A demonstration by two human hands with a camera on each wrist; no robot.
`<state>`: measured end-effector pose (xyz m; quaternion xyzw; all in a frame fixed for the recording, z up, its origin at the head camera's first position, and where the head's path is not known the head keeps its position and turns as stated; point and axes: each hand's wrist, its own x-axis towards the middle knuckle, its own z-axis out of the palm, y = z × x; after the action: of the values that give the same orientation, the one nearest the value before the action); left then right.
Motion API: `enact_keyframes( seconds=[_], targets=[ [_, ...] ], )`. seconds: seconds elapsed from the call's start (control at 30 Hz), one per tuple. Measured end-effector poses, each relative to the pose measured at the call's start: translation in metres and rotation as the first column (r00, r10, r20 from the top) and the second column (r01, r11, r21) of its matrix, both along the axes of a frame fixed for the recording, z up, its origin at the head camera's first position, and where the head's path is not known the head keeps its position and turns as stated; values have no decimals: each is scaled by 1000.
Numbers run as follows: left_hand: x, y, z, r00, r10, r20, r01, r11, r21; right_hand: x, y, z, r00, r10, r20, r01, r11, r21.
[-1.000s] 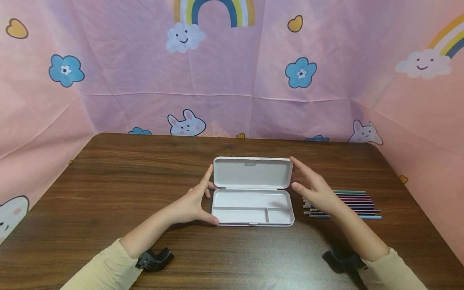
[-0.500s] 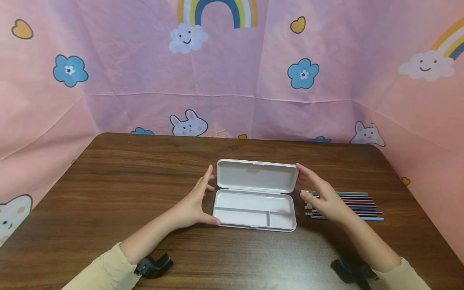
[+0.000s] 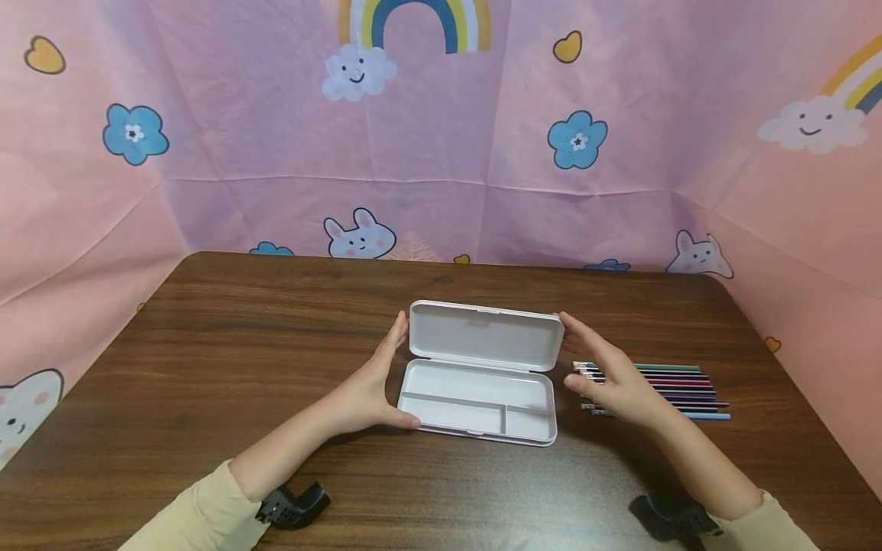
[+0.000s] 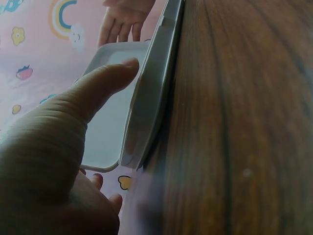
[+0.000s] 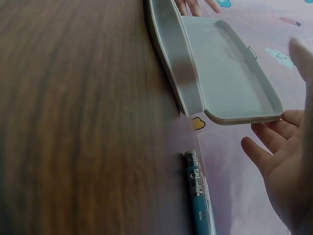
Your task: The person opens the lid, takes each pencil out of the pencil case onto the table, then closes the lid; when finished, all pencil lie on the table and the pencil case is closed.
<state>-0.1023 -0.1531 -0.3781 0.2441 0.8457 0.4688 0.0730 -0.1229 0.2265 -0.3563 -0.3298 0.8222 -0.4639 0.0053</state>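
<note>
A white pencil case (image 3: 477, 403) stands on the table with its lid (image 3: 486, 337) raised at the back. Dividers split its base into compartments, and I see nothing in them. My left hand (image 3: 365, 390) is spread along the left end, its thumb at the front left corner and its fingertips beside the lid. On the other side, my right hand (image 3: 616, 383) has its fingers extended. Their tips touch the lid's right edge in the right wrist view, while the thumb stands apart from the case. Several pencils (image 3: 682, 390) lie side by side, partly hidden under the right hand.
The brown wooden table (image 3: 241, 344) runs out in front and to both sides of the case. A pink and purple patterned cloth (image 3: 441, 138) hangs behind it and along its sides. Each wrist carries a black device (image 3: 295, 505).
The pencil case has turned slightly, its right end coming nearer to me, and has then slid a little left. My right hand has followed the lid's edge; the left has hardly moved.
</note>
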Motion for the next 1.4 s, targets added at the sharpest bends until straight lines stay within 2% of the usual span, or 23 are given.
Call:
enact_keyframes(
  seconds=[0.17, 0.33, 0.73, 1.0, 1.3, 1.4],
  targets=[
    [1, 0, -1, 1000, -17, 6, 17, 1000, 3, 1, 1, 0, 1000, -11, -6, 11, 999, 31],
    [0, 1, -1, 1000, -12, -18, 12, 1000, 3, 0, 1, 1, 999, 2, -37, -1, 999, 34],
    [3, 6, 3, 997, 72, -14, -73, 997, -39, 1, -1, 6, 999, 22, -27, -21, 999, 47],
    [4, 14, 4, 994, 103, -33, -106, 990, -90, -2, 2, 7, 998, 18, -65, -13, 998, 69],
    [4, 21, 3, 990, 125, -62, -128, 990, -54, -1, 5, 6, 999, 4, -33, -2, 998, 55],
    [5, 21, 3, 989, 125, -82, -129, 991, -43, 0, 6, 7, 999, 5, -47, -2, 998, 68]
  ],
)
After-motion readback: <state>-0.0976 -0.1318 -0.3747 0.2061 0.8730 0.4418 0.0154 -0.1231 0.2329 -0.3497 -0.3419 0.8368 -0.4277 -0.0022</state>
